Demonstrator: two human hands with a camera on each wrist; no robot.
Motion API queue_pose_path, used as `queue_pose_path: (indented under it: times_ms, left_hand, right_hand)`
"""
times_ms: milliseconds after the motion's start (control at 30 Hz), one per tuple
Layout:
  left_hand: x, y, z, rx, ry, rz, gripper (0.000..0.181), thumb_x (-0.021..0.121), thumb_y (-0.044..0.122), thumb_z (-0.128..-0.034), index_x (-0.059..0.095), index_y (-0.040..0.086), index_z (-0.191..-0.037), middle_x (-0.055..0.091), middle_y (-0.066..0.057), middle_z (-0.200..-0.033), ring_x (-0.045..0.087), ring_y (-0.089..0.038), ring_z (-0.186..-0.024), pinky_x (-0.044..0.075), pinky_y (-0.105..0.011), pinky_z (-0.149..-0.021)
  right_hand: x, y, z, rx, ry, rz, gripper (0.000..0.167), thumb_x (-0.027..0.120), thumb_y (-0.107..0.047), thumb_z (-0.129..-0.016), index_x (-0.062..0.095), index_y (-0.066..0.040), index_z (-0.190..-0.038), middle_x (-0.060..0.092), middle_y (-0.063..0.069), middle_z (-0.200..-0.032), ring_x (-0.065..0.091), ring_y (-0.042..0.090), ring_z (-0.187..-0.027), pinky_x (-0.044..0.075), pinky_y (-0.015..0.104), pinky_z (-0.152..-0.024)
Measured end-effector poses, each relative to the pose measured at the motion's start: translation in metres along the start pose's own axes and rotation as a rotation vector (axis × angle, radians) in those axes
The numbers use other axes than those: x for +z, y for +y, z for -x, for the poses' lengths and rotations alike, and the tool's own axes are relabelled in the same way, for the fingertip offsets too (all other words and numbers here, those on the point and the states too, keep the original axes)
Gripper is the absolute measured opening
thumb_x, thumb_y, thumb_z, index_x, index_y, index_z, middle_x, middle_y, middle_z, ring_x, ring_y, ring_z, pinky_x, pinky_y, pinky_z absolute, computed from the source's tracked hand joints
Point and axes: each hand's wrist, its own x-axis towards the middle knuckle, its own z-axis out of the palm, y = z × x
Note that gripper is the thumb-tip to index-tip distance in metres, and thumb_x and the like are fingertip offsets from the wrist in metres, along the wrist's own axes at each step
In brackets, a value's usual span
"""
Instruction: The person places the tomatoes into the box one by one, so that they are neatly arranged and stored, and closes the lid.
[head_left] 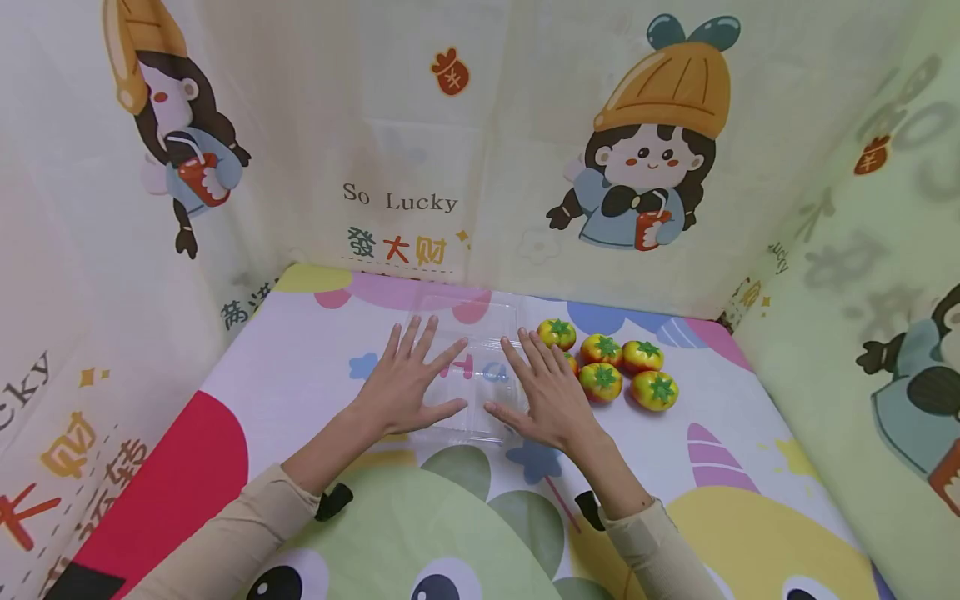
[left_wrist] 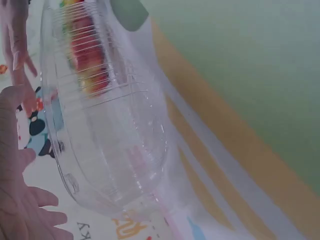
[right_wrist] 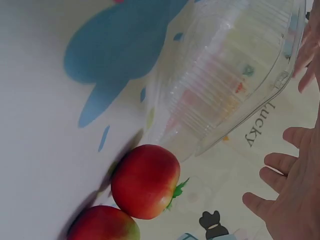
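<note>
A clear plastic container [head_left: 468, 417] with its lid [head_left: 480, 317] raised behind it stands on the patterned tablecloth. Over its left side is the left hand [head_left: 405, 375], fingers spread, holding nothing. The right hand [head_left: 551, 392] is spread over its right side, palm down, also holding nothing. In the left wrist view the container [left_wrist: 110, 150] shows ribbed walls beside the left hand [left_wrist: 20, 175]. Red and yellow tomato-like fruits [head_left: 601, 382] with green tops lie right of the right hand. Two fruits [right_wrist: 145, 181] appear near the container [right_wrist: 215, 85] in the right wrist view, apart from the right hand [right_wrist: 295, 185].
Printed cloth walls [head_left: 510, 150] enclose the back and both sides of the table. The tablecloth [head_left: 300, 383] carries large coloured cartoon shapes. Several of the fruits sit grouped at the back right, one partly hidden behind the right hand.
</note>
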Motion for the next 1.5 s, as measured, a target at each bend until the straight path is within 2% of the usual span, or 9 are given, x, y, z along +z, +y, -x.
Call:
queue_pose_path:
  times_ms: [167,333,433,600,767,1000,1100,1267,1500]
  left_hand:
    - [-0.002,-0.002,0.007,-0.062,0.002,0.162,0.087,0.063,0.062,-0.0905,0.033,0.024,-0.162,0.016,-0.028,-0.167,0.009,-0.046,-0.156,0.010,-0.064,-0.124]
    - [-0.003,-0.009,0.017,-0.076,0.055,0.273,0.083,0.068,0.053,-0.0918,0.037,0.017,-0.160,0.022,-0.027,-0.165,0.016,-0.043,-0.155,0.014,-0.063,-0.125]
    - [-0.006,-0.014,0.023,-0.112,0.072,0.360,0.080,0.069,0.049,-0.0929,0.038,0.017,-0.159,0.026,-0.025,-0.165,0.021,-0.042,-0.154,0.022,-0.065,-0.121]
    - [-0.012,-0.022,0.030,-0.199,0.068,0.496,0.078,0.069,0.045,-0.0944,0.036,0.019,-0.160,0.026,-0.020,-0.166,0.021,-0.041,-0.154,0.035,-0.072,-0.110]
    - [-0.012,-0.032,0.034,-0.248,0.055,0.562,0.076,0.068,0.042,-0.0963,0.036,0.017,-0.160,0.026,-0.018,-0.167,0.020,-0.040,-0.154,0.032,-0.073,-0.112]
    - [-0.008,-0.045,0.036,-0.269,0.061,0.609,0.071,0.067,0.036,-0.0979,0.038,0.011,-0.158,0.032,-0.020,-0.164,0.023,-0.042,-0.152,0.026,-0.072,-0.116]
    - [-0.006,-0.049,0.034,-0.281,0.050,0.620,0.070,0.066,0.035,-0.0985,0.038,0.012,-0.158,0.034,-0.021,-0.163,0.026,-0.044,-0.151,0.025,-0.072,-0.116]
    - [-0.003,-0.054,0.032,-0.308,0.037,0.664,0.069,0.066,0.036,-0.0987,0.038,0.014,-0.159,0.037,-0.019,-0.161,0.030,-0.043,-0.149,0.027,-0.071,-0.116]
    - [0.002,-0.059,0.028,-0.302,0.023,0.713,0.068,0.065,0.038,-0.0994,0.038,0.018,-0.159,0.041,-0.015,-0.160,0.039,-0.040,-0.145,0.033,-0.069,-0.114]
  right_hand:
    - [-0.002,-0.002,0.002,0.005,0.018,-0.038,0.094,0.055,-0.070,-0.091,0.025,-0.019,-0.164,0.022,0.012,-0.170,0.021,0.035,-0.156,0.021,0.060,-0.124]
    - [-0.003,-0.003,0.007,0.027,0.041,-0.109,0.090,0.058,-0.064,-0.093,0.027,-0.017,-0.163,0.026,0.011,-0.168,0.024,0.032,-0.155,0.026,0.059,-0.123]
    - [-0.003,-0.002,0.012,0.039,0.063,-0.162,0.087,0.061,-0.059,-0.094,0.029,-0.016,-0.163,0.028,0.009,-0.168,0.025,0.031,-0.154,0.026,0.058,-0.123]
    - [-0.003,0.005,0.020,0.075,0.091,-0.246,0.083,0.064,-0.052,-0.096,0.028,-0.019,-0.163,0.031,0.009,-0.167,0.030,0.031,-0.153,0.030,0.061,-0.120]
    - [-0.002,0.016,0.026,0.108,0.102,-0.279,0.080,0.064,-0.049,-0.096,0.028,-0.023,-0.163,0.035,0.009,-0.164,0.033,0.032,-0.151,0.033,0.061,-0.118]
    - [0.000,0.031,0.033,0.145,0.097,-0.318,0.075,0.065,-0.045,-0.098,0.035,-0.014,-0.160,0.039,0.015,-0.160,0.038,0.036,-0.147,0.037,0.062,-0.116]
    - [0.001,0.037,0.033,0.142,0.105,-0.328,0.072,0.066,-0.038,-0.098,0.036,-0.012,-0.159,0.041,0.017,-0.156,0.040,0.037,-0.144,0.038,0.061,-0.115]
    - [0.005,0.046,0.028,0.138,0.094,-0.316,0.068,0.070,-0.027,-0.097,0.040,-0.008,-0.155,0.043,0.020,-0.153,0.042,0.039,-0.142,0.040,0.061,-0.113]
    - [0.007,0.057,0.020,0.191,0.030,-0.314,0.072,0.076,-0.026,-0.093,0.042,-0.007,-0.154,0.045,0.020,-0.153,0.044,0.042,-0.141,0.042,0.061,-0.111]
